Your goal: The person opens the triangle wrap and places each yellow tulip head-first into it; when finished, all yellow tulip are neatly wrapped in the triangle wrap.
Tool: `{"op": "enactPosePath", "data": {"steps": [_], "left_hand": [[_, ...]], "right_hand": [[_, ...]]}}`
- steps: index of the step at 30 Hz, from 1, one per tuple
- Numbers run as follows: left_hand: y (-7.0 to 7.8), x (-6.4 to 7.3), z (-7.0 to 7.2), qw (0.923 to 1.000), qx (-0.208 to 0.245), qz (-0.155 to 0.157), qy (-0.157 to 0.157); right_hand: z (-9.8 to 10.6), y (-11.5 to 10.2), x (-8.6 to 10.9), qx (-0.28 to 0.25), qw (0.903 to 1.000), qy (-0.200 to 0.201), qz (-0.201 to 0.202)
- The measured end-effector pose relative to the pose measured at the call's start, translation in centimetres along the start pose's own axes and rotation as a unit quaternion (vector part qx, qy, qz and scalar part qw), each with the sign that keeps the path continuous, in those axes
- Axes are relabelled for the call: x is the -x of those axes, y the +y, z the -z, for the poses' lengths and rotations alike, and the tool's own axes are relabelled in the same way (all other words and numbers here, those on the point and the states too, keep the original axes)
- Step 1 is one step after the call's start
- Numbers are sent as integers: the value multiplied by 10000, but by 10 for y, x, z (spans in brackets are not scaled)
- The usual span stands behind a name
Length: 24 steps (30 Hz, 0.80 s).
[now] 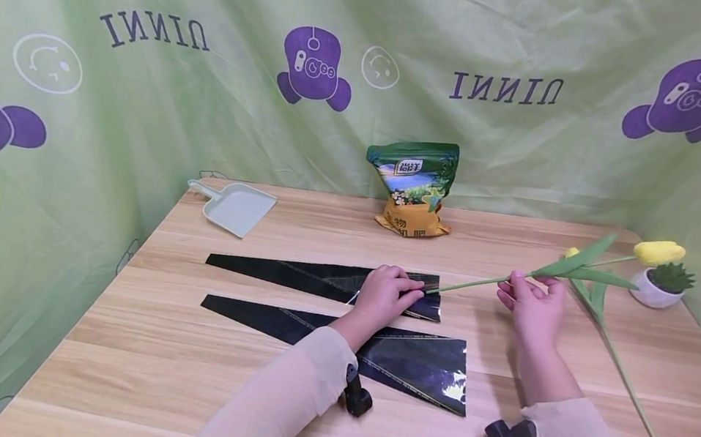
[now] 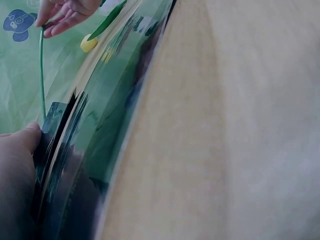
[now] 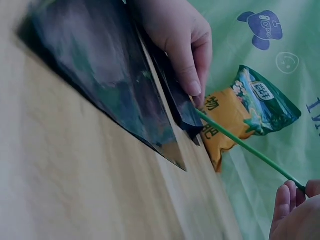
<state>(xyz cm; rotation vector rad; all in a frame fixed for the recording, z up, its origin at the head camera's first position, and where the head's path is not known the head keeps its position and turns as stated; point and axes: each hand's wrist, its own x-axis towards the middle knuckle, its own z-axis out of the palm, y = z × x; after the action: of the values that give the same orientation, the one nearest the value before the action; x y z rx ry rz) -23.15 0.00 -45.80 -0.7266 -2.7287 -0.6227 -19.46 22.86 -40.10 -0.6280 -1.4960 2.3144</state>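
Note:
My right hand (image 1: 538, 310) pinches the green stem of a yellow artificial tulip (image 1: 658, 252) just below its leaves. The stem slants down to the left, its lower end at the wide mouth of a black tapered flower sleeve (image 1: 296, 275). At that mouth my left hand (image 1: 383, 298) pinches the sleeve's edge between thumb and fingers, as the right wrist view also shows beside the stem (image 3: 250, 148). A second black flower sleeve (image 1: 418, 360) lies flat in front, under the left forearm. To the right of the right hand lies another yellow tulip (image 1: 628, 384).
A green and yellow bag (image 1: 417, 187) with Chinese print stands at the back of the wooden table (image 1: 129, 337). A pale dustpan (image 1: 240, 210) lies at the back left. At the right edge sits a small white pot (image 1: 653, 294) with a succulent. Green printed cloth surrounds the table.

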Motion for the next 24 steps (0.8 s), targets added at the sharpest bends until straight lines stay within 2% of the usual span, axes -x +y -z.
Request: {"op": "enactPosePath", "data": {"steps": [7, 12, 24], "left_hand": [[0, 1, 1, 9999, 53, -51, 104], [-1, 0, -1, 9998, 95, -40, 142], [-2, 0, -1, 9996, 193, 74, 167]], "right_hand": [[-5, 16, 4, 66, 9991, -32, -429], [-14, 28, 10, 357, 9976, -165, -572], [-30, 48, 16, 864, 9923, -756, -461]]}}
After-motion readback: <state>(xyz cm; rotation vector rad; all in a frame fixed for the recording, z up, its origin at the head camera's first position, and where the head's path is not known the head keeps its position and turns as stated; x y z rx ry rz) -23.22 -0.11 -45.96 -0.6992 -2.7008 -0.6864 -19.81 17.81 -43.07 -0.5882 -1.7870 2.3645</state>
